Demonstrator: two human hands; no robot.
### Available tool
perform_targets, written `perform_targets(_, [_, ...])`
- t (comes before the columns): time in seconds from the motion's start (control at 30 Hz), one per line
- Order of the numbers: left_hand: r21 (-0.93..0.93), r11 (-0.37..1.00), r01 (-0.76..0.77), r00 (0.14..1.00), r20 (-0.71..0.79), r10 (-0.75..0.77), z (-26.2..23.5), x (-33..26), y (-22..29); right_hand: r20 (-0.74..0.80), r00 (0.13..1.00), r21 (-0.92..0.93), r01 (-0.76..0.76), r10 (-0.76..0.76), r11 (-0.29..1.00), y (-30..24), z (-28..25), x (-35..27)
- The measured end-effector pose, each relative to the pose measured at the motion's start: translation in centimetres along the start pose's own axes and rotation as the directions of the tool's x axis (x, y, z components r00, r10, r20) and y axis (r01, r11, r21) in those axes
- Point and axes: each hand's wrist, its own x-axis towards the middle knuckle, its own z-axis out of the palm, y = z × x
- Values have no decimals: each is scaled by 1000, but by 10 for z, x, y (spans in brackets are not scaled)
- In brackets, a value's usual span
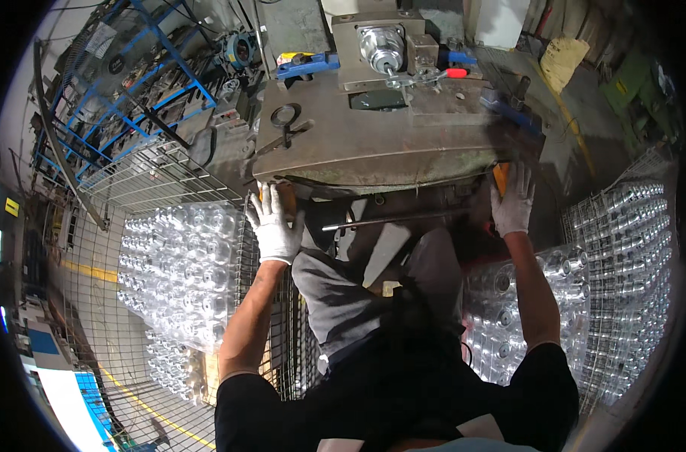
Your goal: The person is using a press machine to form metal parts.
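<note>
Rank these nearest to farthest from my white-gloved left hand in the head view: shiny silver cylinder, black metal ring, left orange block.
1. Left orange block, partly behind your left hand.
2. Black metal ring, left side.
3. Shiny silver cylinder, back centre.

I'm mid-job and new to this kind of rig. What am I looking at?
There's no robot: one picture, seen from a fisheye camera on a person's head, looking down, so edges bend. The forearms are the person's own. The gloved left hand and right hand rest, fingers extended, at orange parts by the front edge of a metal table; neither seems to grip anything. On the table are a shiny round piece in a fixture, a red handle and a ring-shaped tool. Shiny parts are stacked both sides.
</note>
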Motion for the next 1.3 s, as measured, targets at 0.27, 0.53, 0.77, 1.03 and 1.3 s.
perform_targets(0.27, [-330, 910, 252, 942, -130, -308, 16, -74, -3, 105, 981, 169, -181, 165, 969, -13, 9, -35])
perform_targets(0.53, [-220, 875, 430, 809, -336, -482, 24, -165, -125, -199, 976, 253, 144, -94, 957, -26, 27, -42])
perform_targets(0.77, [-4, 668, 745, 628, -333, -703, 29, -194, -334, -55, 994, 253, 102, -91, 962, -63, -25, -20])
perform_targets(1.03, [151, 419, 895, 444, -235, -864, 8, -149, -493, -394, 909, 439, 315, -135, 842, -125, -63, 101])
perform_targets(1.3, [273, 231, 934, 321, -356, -878, 30, -98, -592, -156, 988, 473, 61, 16, 879, -51, 13, 266])
